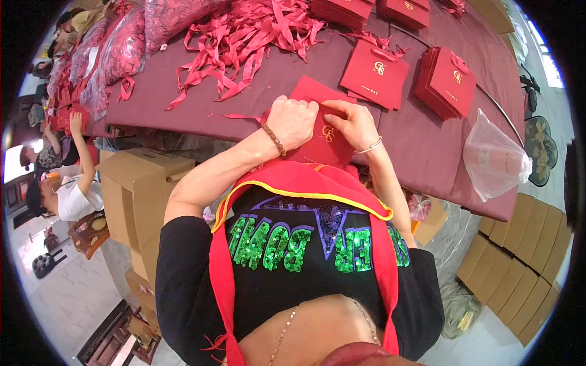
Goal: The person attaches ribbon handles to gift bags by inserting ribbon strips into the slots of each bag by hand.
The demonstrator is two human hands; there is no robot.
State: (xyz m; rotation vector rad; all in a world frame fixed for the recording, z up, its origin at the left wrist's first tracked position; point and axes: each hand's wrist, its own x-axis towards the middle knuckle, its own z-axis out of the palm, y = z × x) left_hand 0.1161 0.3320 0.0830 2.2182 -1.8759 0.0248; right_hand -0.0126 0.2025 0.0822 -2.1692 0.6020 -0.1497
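Your left hand is curled on the red bag, right hand pinching it; ribbon pile ahead, bag stack off right.

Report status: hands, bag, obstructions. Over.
Left hand curled at red bag; right hand bent against it, grips partly hidden. Gold lettering visible. Ribbon pile beyond, not blocking.

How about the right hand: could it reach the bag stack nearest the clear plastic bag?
Probably yes: the right hand is busy on a red bag, but only tablecloth seems to lie between it and the stack.
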